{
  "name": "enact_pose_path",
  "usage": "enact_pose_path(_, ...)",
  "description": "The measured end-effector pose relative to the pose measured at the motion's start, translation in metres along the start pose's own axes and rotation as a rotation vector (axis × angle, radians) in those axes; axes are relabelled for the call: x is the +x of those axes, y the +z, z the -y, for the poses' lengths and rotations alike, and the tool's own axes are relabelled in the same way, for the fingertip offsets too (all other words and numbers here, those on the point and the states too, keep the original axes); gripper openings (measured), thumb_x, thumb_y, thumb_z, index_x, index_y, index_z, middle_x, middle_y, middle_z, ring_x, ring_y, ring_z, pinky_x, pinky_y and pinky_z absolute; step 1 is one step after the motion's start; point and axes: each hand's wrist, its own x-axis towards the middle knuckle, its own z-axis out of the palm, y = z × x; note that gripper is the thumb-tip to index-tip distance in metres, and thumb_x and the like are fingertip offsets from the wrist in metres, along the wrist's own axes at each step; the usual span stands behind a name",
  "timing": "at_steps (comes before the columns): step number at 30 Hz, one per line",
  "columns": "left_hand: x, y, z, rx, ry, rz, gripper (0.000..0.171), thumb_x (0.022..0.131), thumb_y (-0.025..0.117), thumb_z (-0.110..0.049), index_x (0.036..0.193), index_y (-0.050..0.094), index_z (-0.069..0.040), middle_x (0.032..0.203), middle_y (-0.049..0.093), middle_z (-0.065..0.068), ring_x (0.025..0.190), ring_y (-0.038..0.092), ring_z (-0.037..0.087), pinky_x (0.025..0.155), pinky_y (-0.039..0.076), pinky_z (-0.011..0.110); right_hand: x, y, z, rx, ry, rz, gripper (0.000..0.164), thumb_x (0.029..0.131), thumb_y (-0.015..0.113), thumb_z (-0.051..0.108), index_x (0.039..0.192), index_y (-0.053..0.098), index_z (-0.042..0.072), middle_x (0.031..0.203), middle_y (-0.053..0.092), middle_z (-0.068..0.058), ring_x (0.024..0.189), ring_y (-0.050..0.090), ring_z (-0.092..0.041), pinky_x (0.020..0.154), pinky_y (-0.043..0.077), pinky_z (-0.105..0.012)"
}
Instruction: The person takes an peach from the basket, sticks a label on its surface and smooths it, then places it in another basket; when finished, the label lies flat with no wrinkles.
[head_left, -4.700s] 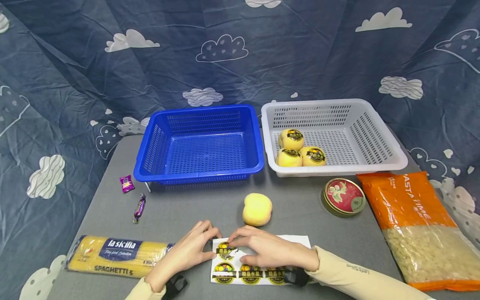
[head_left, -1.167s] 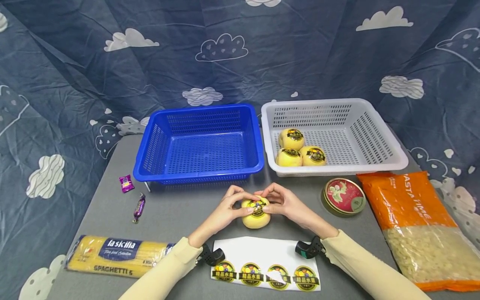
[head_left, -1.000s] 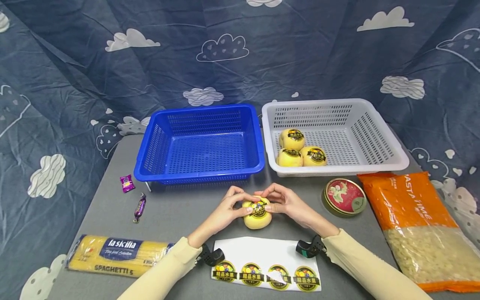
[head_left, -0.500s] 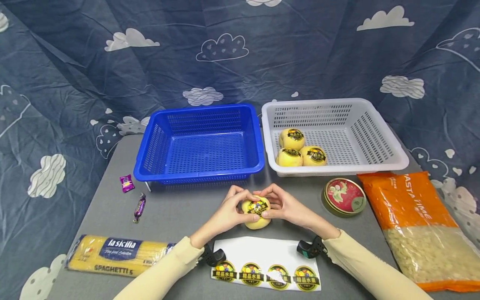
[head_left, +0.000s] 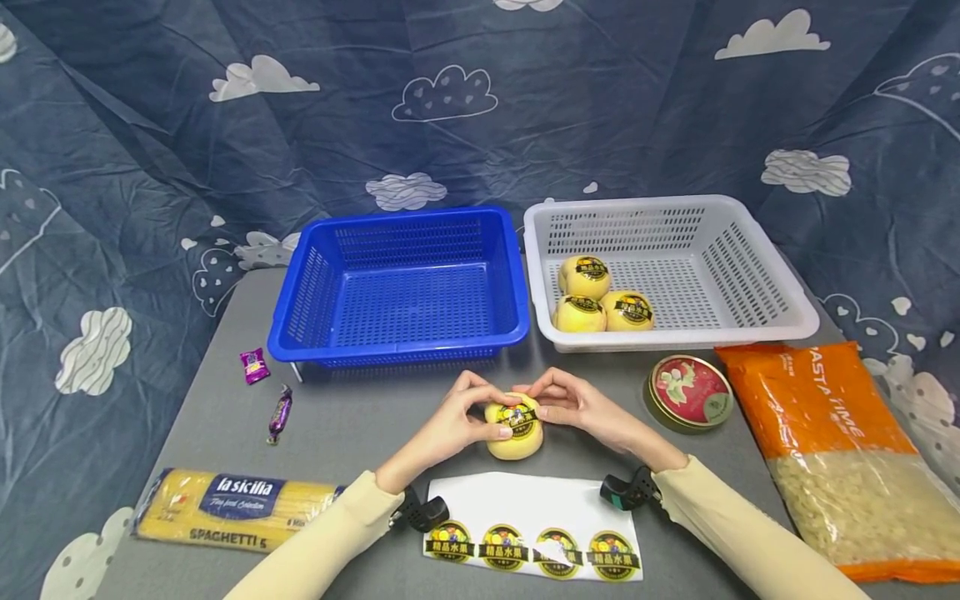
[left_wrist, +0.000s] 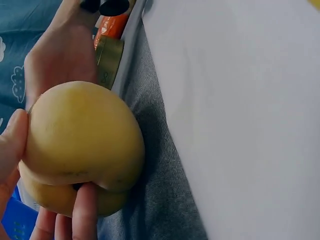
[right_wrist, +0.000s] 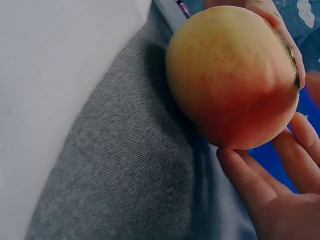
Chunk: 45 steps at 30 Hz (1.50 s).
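Observation:
A yellow peach (head_left: pixel 513 447) sits mid-table between my two hands, a round black-and-gold fruit sticker (head_left: pixel 516 417) on its upper side. My left hand (head_left: pixel 453 423) grips the peach from the left, thumb near the sticker's lower left. From the right, my right hand (head_left: pixel 588 412) holds it, its thumb at the sticker's right edge. In the left wrist view, fingers reach beneath the peach (left_wrist: pixel 85 132); the right wrist view shows its reddish side (right_wrist: pixel 230 75) with fingertips touching below. Nearer me lies a white sticker sheet (head_left: pixel 517 500) with one row of stickers.
Behind stand a blue basket (head_left: pixel 405 354) and a white basket (head_left: pixel 675 337) holding three stickered peaches (head_left: pixel 628 312). Right are a red-lidded tin (head_left: pixel 690 392) and a pasta bag (head_left: pixel 847 467). Left lie a spaghetti pack (head_left: pixel 240 510) and two purple candies (head_left: pixel 253 367).
Earlier both hands were at the sticker sheet and the peach was bare. Now both hold the peach with a sticker on it. Most recently, my right thumb has shifted up and right along the sticker.

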Motion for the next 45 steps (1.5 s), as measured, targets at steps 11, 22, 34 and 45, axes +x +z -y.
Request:
enact_pose_path(11,0.006,-0.004,0.022,-0.167,-0.066,0.069,0.029,0.088,0.055,-0.004,0.115,0.058,0.004,0.103,0.034,0.011,0.099,0.036,0.025,0.079,0.046,0.033,0.004,0.002,0.001,0.040,0.062,-0.073,0.024,0.086,0.059,0.008,0.101,0.046,-0.006,0.122,0.052,-0.019,0.113,0.049,-0.027,0.088,0.044,-0.035)
enact_pose_path(22,0.002,0.009,0.032,0.163,0.038,-0.010,0.032,0.084,0.064,-0.028,0.115,0.057,-0.026,0.108,0.037,0.001,0.096,0.038,0.015,0.075,0.043,0.030,0.000,0.013,0.000,-0.171,-0.067,0.015,0.049,0.077,0.070,0.007,0.113,0.038,-0.002,0.120,0.049,-0.020,0.110,0.050,-0.027,0.089,0.043,-0.031)
enact_pose_path(34,0.003,0.018,0.032,0.175,0.084,-0.099,0.037,0.073,0.075,-0.025,0.105,0.060,-0.018,0.104,0.038,0.001,0.094,0.037,0.017,0.065,0.046,0.024,-0.001,0.008,-0.002,-0.037,-0.076,0.024,0.041,0.077,0.067,-0.002,0.109,0.041,-0.008,0.127,0.044,-0.026,0.113,0.049,-0.029,0.090,0.042,-0.034)
enact_pose_path(45,-0.011,0.016,0.002,0.076,0.081,-0.173,0.037,0.075,0.072,-0.007,0.110,0.062,-0.001,0.107,0.050,0.014,0.097,0.051,0.024,0.068,0.051,0.028,-0.004,0.000,-0.001,-0.013,-0.008,0.037,0.030,0.085,0.060,0.004,0.110,0.046,-0.005,0.128,0.047,-0.019,0.115,0.047,-0.025,0.086,0.045,-0.032)
